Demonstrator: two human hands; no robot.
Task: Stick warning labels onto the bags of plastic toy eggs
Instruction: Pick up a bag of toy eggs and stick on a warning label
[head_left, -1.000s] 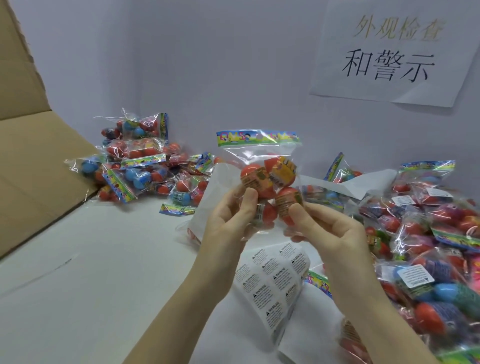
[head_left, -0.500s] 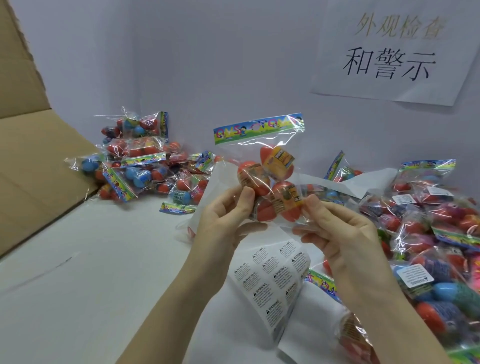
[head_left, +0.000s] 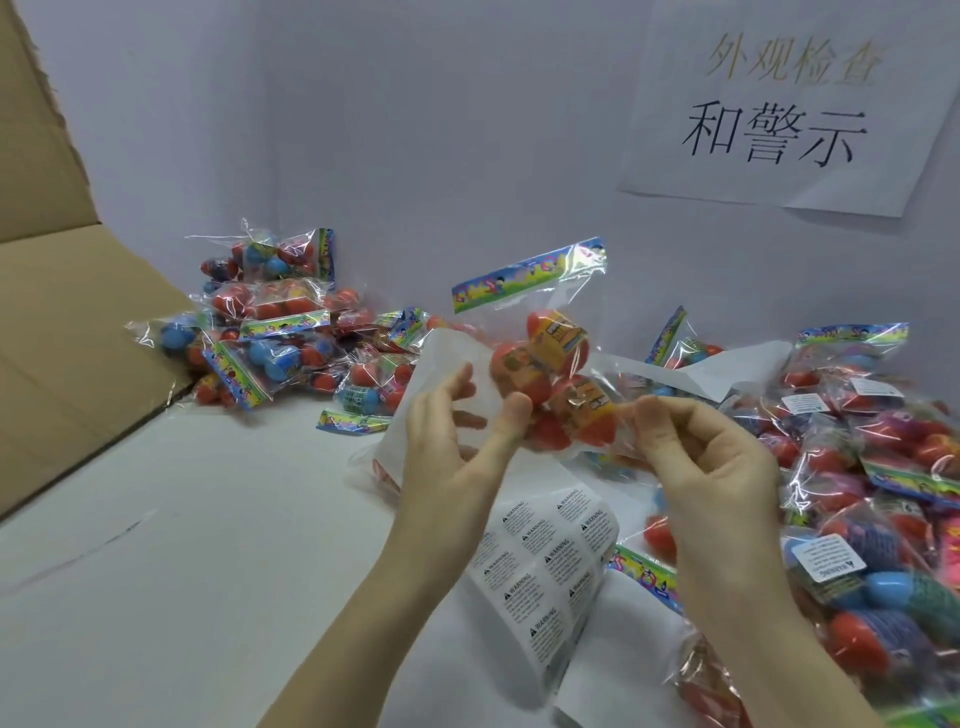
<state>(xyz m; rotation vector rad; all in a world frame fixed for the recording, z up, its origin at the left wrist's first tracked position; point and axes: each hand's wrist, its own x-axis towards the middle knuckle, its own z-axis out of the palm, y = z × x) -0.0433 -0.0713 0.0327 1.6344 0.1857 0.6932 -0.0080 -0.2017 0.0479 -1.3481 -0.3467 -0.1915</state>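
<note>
A clear bag of orange toy eggs (head_left: 550, 374) with a colourful header strip hangs tilted over the white table, just above a sheet of warning labels (head_left: 545, 561). My right hand (head_left: 701, 457) pinches the bag's lower right edge with curled fingers. On the other side my left hand (head_left: 452, 441) only touches an egg with the thumb tip. Its fingers are spread and stand apart from the bag. I cannot see a label on this bag from here.
A heap of egg bags (head_left: 270, 322) lies at the back left beside a cardboard box flap (head_left: 52, 312). To the right lies a larger heap (head_left: 857, 467), some bags bearing white labels. Sheets of white backing paper (head_left: 727, 369) lie behind. A paper sign (head_left: 779, 104) hangs on the wall.
The bag has tipped and drifted to the right. My left fingers have let go and spread, leaving only the thumb on it. My right hand shifted right and curled round the bag's edge.
</note>
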